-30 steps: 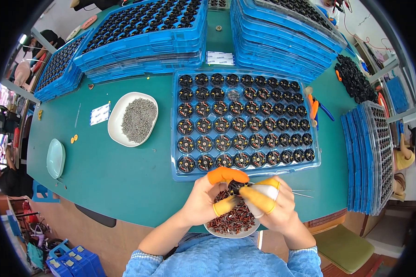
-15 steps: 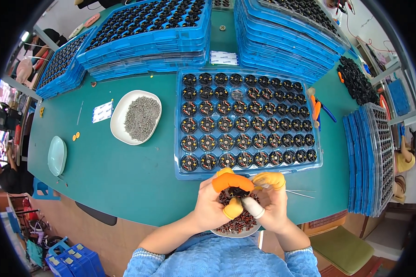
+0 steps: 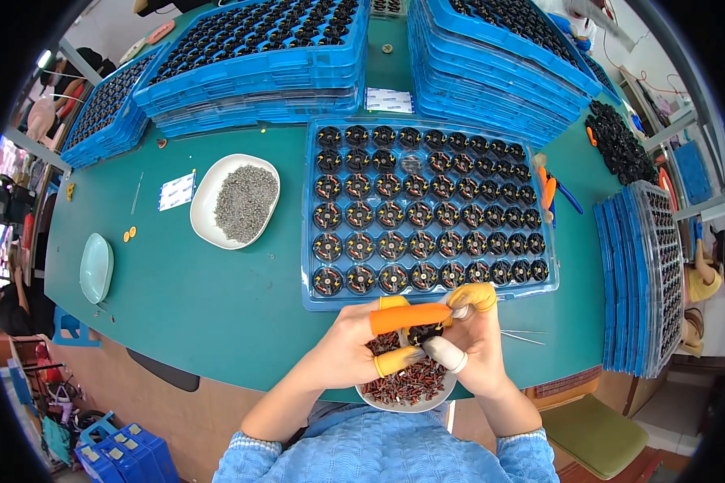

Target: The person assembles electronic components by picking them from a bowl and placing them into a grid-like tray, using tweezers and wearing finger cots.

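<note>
My left hand point(image 3: 348, 342), with orange and yellow finger cots, is closed round a small black round part point(image 3: 424, 332). My right hand point(image 3: 477, 334), in yellow and white cots, meets it there, its white-capped thumb against the part's side. The fingers partly cover the part, and whether a smaller piece sits between my right fingertips is hidden. Right below my hands is a pale bowl point(image 3: 411, 408) heaped with small dark-red cylinders point(image 3: 402, 385). Just beyond stands a clear blue-tinted tray point(image 3: 318, 304) with rows of similar black round parts point(image 3: 390, 214), many bearing red pieces.
Left of the tray, a white dish point(image 3: 204, 229) holds small grey metal pieces point(image 3: 245, 203); a light-green dish point(image 3: 97, 270) lies farther left. Tall stacks of blue trays point(image 3: 258, 97) line the back and right. Tweezers point(image 3: 523, 334) and orange-and-blue pliers point(image 3: 549, 193) lie to the right.
My left orange-capped finger has straightened across the top of the black part, and the part has shifted slightly right. My right fingertips have moved up a little. More of the bowl shows.
</note>
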Motion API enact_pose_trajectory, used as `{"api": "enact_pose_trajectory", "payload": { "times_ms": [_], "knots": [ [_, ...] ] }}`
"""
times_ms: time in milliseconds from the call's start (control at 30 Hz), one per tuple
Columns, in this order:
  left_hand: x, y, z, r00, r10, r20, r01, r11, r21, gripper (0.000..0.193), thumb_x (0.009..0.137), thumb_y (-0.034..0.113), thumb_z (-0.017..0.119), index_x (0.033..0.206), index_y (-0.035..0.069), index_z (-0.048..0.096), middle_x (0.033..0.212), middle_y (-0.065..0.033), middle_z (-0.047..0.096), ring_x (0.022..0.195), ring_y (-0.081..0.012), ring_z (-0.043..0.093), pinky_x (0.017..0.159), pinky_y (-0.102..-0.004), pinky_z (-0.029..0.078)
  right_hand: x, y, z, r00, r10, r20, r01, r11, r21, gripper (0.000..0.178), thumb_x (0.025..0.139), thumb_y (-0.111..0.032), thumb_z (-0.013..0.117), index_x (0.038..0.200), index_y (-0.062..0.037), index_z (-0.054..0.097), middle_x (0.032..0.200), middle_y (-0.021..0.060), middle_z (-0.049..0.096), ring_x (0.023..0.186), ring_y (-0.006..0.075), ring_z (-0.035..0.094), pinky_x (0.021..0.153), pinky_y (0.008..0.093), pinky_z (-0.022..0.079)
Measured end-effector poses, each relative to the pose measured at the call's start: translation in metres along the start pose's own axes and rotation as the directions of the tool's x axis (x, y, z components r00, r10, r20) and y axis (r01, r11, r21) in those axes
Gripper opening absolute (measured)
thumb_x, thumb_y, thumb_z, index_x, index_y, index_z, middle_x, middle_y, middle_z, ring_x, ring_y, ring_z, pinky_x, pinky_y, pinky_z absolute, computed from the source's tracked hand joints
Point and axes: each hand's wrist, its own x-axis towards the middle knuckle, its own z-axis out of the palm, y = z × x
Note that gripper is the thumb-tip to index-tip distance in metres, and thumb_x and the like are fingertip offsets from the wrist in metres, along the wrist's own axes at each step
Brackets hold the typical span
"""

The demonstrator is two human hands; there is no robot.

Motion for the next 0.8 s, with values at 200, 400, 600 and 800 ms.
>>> {"api": "enact_pose_trajectory", "payload": {
  "times_ms": [200,400,600,800],
  "knots": [
    [0.002,-0.001,0.011,0.988,-0.073,-0.139,-0.029,0.784,-0.620,0.041,0.069,0.004,0.065,0.106,-0.003,0.048,0.106,-0.0107,0.051,0.096,-0.0181,0.051,0.085,-0.0319,0.039,-0.001,-0.002,-0.004,0.958,-0.234,0.168,0.278,0.904,-0.326,0.034,0.068,0.003,0.063,0.093,-0.0047,0.040,0.091,0.0090,0.045,0.082,0.0170,0.050,0.074,0.0297,0.042],
    [0.001,-0.006,0.011,0.989,-0.018,-0.148,-0.078,0.785,-0.614,0.038,0.071,-0.001,0.059,0.107,-0.002,0.047,0.105,-0.0092,0.051,0.097,-0.0164,0.050,0.086,-0.0312,0.038,0.003,-0.007,0.003,0.902,-0.368,0.224,0.408,0.563,-0.719,0.022,0.064,0.000,0.066,0.081,0.0001,0.053,0.085,0.0122,0.052,0.069,0.0188,0.054,0.059,0.0269,0.045],
    [0.001,-0.002,0.013,0.976,-0.126,-0.176,-0.012,0.782,-0.623,0.038,0.069,0.008,0.065,0.103,-0.001,0.049,0.100,-0.0079,0.053,0.094,-0.0152,0.050,0.084,-0.0297,0.038,0.007,-0.004,0.001,0.841,-0.430,0.328,0.496,0.374,-0.783,0.021,0.062,0.000,0.067,0.078,-0.0009,0.054,0.081,0.0118,0.053,0.062,0.0237,0.055,0.054,0.0304,0.046],
    [0.002,-0.005,0.012,0.978,-0.128,-0.163,0.000,0.787,-0.617,0.037,0.071,0.002,0.060,0.106,-0.002,0.048,0.104,-0.0092,0.052,0.097,-0.0163,0.049,0.086,-0.0309,0.038,0.008,-0.006,-0.003,0.794,-0.464,0.393,0.547,0.265,-0.794,0.019,0.060,-0.002,0.068,0.074,-0.0013,0.055,0.078,0.0112,0.055,0.060,0.0243,0.055,0.050,0.0313,0.044]
  ]
}}
